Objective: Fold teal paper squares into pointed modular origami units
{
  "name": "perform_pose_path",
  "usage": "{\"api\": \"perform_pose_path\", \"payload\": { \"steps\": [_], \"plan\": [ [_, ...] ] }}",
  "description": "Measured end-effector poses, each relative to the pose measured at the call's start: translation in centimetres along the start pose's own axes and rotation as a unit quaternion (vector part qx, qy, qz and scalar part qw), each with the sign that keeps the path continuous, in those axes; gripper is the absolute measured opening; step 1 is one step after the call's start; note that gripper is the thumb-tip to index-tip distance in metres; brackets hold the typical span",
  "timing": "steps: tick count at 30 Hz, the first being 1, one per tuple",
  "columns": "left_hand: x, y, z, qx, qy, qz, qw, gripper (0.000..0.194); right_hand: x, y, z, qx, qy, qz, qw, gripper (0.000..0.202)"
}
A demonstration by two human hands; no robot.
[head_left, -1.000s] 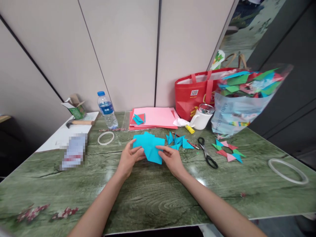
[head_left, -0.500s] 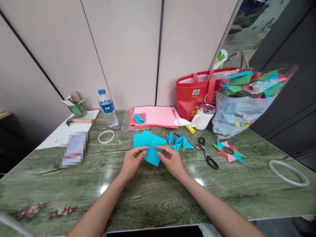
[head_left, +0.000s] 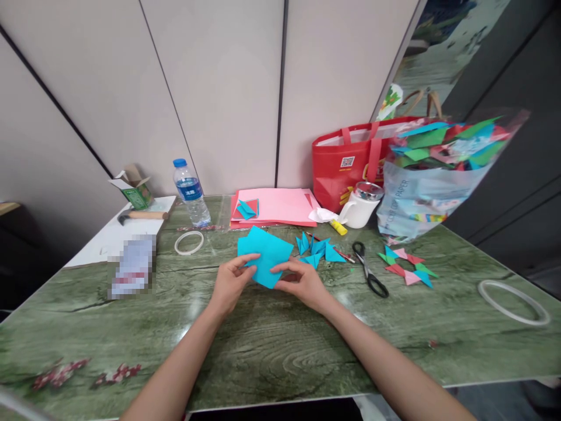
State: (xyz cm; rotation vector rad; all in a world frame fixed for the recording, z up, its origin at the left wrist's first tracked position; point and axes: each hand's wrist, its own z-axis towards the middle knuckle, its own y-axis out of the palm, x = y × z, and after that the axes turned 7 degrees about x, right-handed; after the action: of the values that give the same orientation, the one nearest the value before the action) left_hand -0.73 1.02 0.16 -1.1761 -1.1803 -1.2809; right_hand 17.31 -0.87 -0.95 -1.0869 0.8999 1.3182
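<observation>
Between my hands is a square sheet of blue paper point(head_left: 269, 251), turned at an angle, with its lower corner toward me. My left hand point(head_left: 231, 282) pinches its left edge between thumb and fingers. On the opposite edge, my right hand point(head_left: 304, 285) has its thumb and fingers closed on the sheet. More blue paper point(head_left: 242, 245) shows behind it at the left. Several folded blue paper pieces point(head_left: 319, 251) lie just right of the sheet, beside a pencil point(head_left: 348, 257). Black-handled scissors point(head_left: 369, 270) rest farther right.
A ring of folded coloured pieces point(head_left: 405, 267) lies right of the scissors. Behind are pink paper point(head_left: 280, 204), a white mug point(head_left: 362, 207), a red bag point(head_left: 337, 158) and a plastic bag of folded paper point(head_left: 432, 193). Leftward stand a water bottle point(head_left: 191, 193) and a hammer point(head_left: 142, 214).
The blue sheet has turned and tilted in my hands, and its vertical crease no longer shows plainly. My right hand has shifted slightly, its fingers now along the sheet's lower right edge.
</observation>
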Motion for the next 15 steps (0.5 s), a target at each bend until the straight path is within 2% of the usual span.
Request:
{"api": "perform_pose_path", "payload": {
  "steps": [5,10,15],
  "plan": [
    [0.5,0.3,-0.5,-0.017,-0.003,0.023,1.0,0.03,0.2,-0.1,0.1,0.053,-0.014,-0.072,0.996,0.015],
    [0.5,1.0,-1.1,-0.025,0.0,0.046,0.999,0.03,0.5,0.3,0.0,0.13,0.008,-0.046,0.99,0.022],
    [0.2,1.4,-1.3,-0.008,-0.013,0.023,1.0,0.031,0.6,0.6,-0.1,0.145,0.021,-0.037,0.988,0.023]
  ]
}}
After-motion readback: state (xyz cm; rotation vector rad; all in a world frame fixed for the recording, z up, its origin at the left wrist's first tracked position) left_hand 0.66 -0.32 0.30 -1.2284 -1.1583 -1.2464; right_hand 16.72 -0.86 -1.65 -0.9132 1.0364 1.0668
